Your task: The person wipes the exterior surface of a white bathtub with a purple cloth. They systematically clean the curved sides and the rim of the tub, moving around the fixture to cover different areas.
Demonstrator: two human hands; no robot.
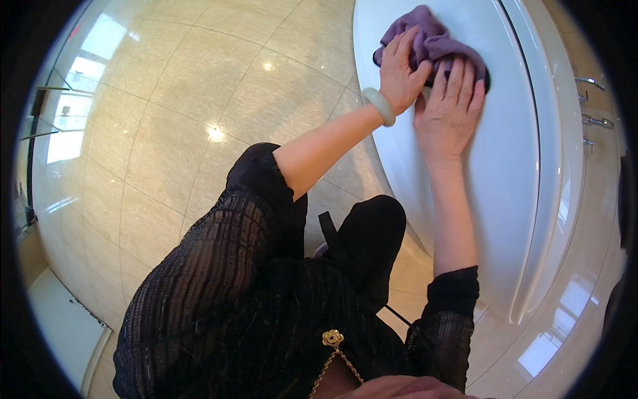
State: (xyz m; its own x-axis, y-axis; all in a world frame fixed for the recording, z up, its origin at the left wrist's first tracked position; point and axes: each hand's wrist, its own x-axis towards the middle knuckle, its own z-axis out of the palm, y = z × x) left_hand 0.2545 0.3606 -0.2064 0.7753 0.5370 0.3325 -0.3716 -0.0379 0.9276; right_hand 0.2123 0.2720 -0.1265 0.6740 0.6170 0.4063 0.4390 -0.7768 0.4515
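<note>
A crumpled purple cloth (423, 37) lies against the smooth white side of a bathtub (498, 174) at the upper right. My left hand (401, 75), with a pale bangle on its wrist, rests on the cloth's lower left part, thumb spread towards the other hand. Beside it, my right hand (448, 109) presses its fingers flat on the cloth's lower edge. The palms face the tub, so whether the fingers grip any fold is hidden. The two hands are close together, the left thumb near the right fingers.
Glossy beige floor tiles (174, 99) spread to the left. Chrome taps (598, 121) are on the far right, beyond the tub's rim. A white panel (67, 324) is at the lower left, and glass with metal fittings (42, 127) stands at the left edge. My knees are beside the tub.
</note>
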